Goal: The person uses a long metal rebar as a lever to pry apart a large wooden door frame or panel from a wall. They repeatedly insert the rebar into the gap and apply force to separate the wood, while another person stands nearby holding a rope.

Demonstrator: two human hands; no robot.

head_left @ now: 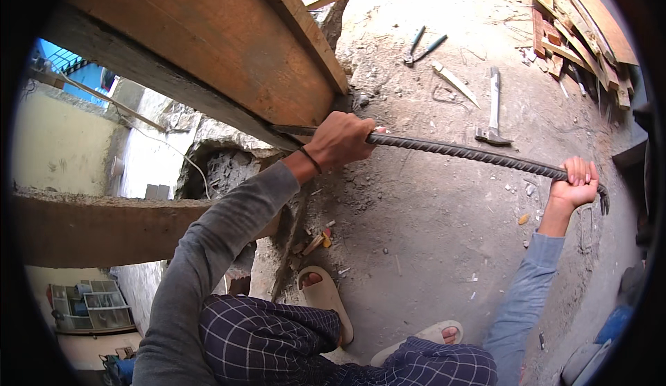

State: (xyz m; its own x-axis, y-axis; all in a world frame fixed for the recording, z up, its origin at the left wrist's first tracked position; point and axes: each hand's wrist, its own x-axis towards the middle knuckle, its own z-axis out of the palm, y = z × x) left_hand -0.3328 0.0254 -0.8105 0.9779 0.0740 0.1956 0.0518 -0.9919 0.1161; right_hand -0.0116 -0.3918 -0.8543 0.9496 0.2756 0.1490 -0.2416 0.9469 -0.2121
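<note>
A long ribbed steel crowbar [465, 151] lies across the middle of the view, sloping down to the right. My left hand [340, 139] is closed round it close to its flat end. That flat tip touches the lower edge of a big brown wooden panel [208, 32], and I cannot tell how deep it sits. Towards the bent, claw-like end, my right hand [577, 180] wraps the bar with its fingers. A timber batten [298, 25] runs along the panel's right edge.
On the dusty floor lie a claw hammer [494, 101], pincers [423, 47] and a pale wood splinter [456, 84]. Scrap boards [583, 32] are heaped at the far right. A concrete beam [111, 230] spans a drop on the left, with a lower level beneath. My sandalled feet stand near the edge.
</note>
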